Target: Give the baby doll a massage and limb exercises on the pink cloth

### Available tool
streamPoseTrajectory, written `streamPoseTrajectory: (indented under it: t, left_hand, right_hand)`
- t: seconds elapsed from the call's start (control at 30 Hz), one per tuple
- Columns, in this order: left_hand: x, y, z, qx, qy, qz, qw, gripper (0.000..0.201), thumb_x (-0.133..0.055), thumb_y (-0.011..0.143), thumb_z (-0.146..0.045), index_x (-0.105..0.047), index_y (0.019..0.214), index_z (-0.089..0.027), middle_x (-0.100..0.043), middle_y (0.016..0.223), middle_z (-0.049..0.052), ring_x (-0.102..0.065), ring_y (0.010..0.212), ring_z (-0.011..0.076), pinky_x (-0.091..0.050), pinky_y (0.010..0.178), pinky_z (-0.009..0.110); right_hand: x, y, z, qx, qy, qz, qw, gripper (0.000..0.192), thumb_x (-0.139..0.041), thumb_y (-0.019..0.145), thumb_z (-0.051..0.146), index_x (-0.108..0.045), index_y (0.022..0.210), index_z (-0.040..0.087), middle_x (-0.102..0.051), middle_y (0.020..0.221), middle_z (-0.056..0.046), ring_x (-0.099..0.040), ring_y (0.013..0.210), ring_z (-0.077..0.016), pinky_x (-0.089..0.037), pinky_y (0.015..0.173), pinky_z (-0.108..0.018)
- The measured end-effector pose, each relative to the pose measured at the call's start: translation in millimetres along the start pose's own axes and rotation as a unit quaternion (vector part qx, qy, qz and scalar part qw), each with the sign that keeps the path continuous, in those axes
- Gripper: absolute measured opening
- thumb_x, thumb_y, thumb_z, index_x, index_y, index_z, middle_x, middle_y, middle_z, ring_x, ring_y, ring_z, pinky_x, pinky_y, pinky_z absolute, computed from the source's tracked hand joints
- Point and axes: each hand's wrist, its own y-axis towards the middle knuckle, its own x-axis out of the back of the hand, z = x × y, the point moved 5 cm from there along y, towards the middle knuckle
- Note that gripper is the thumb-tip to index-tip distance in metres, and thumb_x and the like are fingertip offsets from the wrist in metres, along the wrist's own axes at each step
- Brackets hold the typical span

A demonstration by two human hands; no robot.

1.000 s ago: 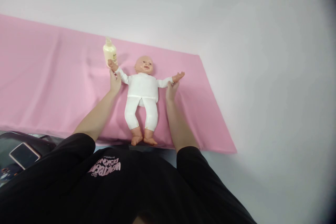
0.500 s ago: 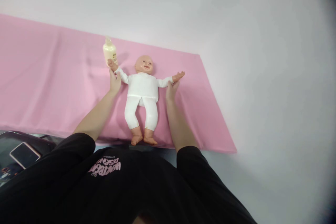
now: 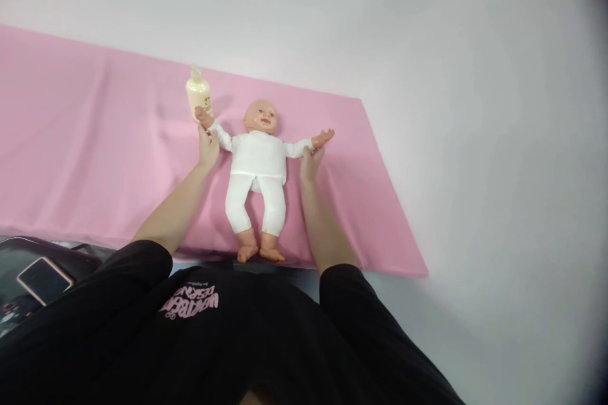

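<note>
A baby doll [image 3: 259, 164] in a white long-sleeved top and white trousers lies on its back on a pink cloth [image 3: 95, 158], head away from the person and bare feet toward the near edge of the cloth. Its arms are spread out to either side.

The left hand [image 3: 208, 145] grips the doll's outstretched arm at the wrist, just below the small plastic hand, with the fingers wrapped up around the sleeve end. The right hand [image 3: 310, 161] holds the doll's other arm in the same way, fingers closed about the cuff, with the doll's open palm sticking out just beyond it. Both of the person's forearms are bare and reach forward from black sleeves.

A cream-coloured lotion bottle [image 3: 198, 92] stands upright on the cloth just beyond the left hand, close to the doll's raised fist; whether they touch cannot be told. The cloth is spread over a pale worktop [image 3: 475, 139], which shows bare to the right and behind. At the lower left, off the cloth, a smartphone [image 3: 44, 280] lies face up on a dark surface.
</note>
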Motion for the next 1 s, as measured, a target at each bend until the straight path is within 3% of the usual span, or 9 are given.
streamPoseTrajectory:
  t: [0.13,0.33,0.63,0.77,0.9,1.0]
  left_hand:
    - [0.3,0.9,3.0,-0.007,0.010,-0.005,1.000,0.088,-0.059,0.097,-0.095,-0.049,0.158,-0.031,-0.063,0.160,0.020,-0.065,0.149,0.0343,-0.050,0.133,0.058]
    - [0.5,0.5,3.8,-0.012,0.030,-0.002,0.999,0.094,-0.054,0.095,-0.099,-0.047,0.160,-0.031,-0.061,0.161,0.021,-0.066,0.146,0.0341,-0.054,0.127,0.056]
    - [0.0,-1.5,-6.7,0.008,0.006,-0.002,1.000,0.091,-0.061,0.093,-0.097,-0.052,0.154,-0.031,-0.061,0.160,0.021,-0.062,0.151,0.0361,-0.046,0.135,0.059]
    - [-1.3,-2.8,-8.3,-0.007,0.015,0.002,1.000,0.087,-0.058,0.096,-0.095,-0.051,0.157,-0.034,-0.062,0.158,0.019,-0.064,0.147,0.0341,-0.049,0.131,0.056]
    - [-4.7,-5.4,-7.2,-0.036,0.034,0.023,0.998,0.089,-0.062,0.096,-0.093,-0.053,0.160,-0.032,-0.060,0.161,0.020,-0.064,0.144,0.0364,-0.050,0.129,0.058]
    - [-11.7,-9.7,-12.6,-0.078,0.061,0.081,0.992,0.085,-0.068,0.096,-0.087,-0.060,0.157,-0.028,-0.063,0.157,0.021,-0.061,0.148,0.0399,-0.044,0.133,0.063]
  right_hand:
    - [0.8,-0.2,-5.2,-0.053,0.016,-0.032,0.998,0.093,-0.055,0.097,0.038,-0.014,0.179,0.025,-0.009,0.194,-0.017,-0.021,0.183,-0.0296,-0.033,0.141,-0.069]
    - [-0.2,-2.8,7.9,-0.035,-0.003,-0.017,0.999,0.090,-0.054,0.102,0.045,-0.015,0.180,0.026,-0.013,0.193,-0.017,-0.024,0.182,-0.0319,-0.037,0.139,-0.070]
    - [1.7,-1.2,-8.8,-0.038,0.020,-0.027,0.999,0.091,-0.058,0.098,0.039,-0.016,0.178,0.026,-0.013,0.193,-0.016,-0.025,0.181,-0.0295,-0.034,0.141,-0.068]
    - [-0.5,-1.3,2.9,-0.028,0.008,-0.026,0.999,0.088,-0.056,0.101,0.046,-0.020,0.178,0.025,-0.016,0.193,-0.018,-0.025,0.182,-0.0320,-0.036,0.140,-0.068]
    - [-9.5,-5.7,27.3,-0.042,-0.003,-0.001,0.999,0.081,-0.059,0.101,0.047,-0.032,0.174,0.025,-0.031,0.188,-0.018,-0.032,0.179,-0.0346,-0.040,0.140,-0.066]
    - [-18.2,-12.2,38.0,-0.048,-0.025,0.040,0.998,0.072,-0.058,0.104,0.048,-0.042,0.171,0.027,-0.049,0.179,-0.016,-0.046,0.171,-0.0319,-0.042,0.140,-0.065]
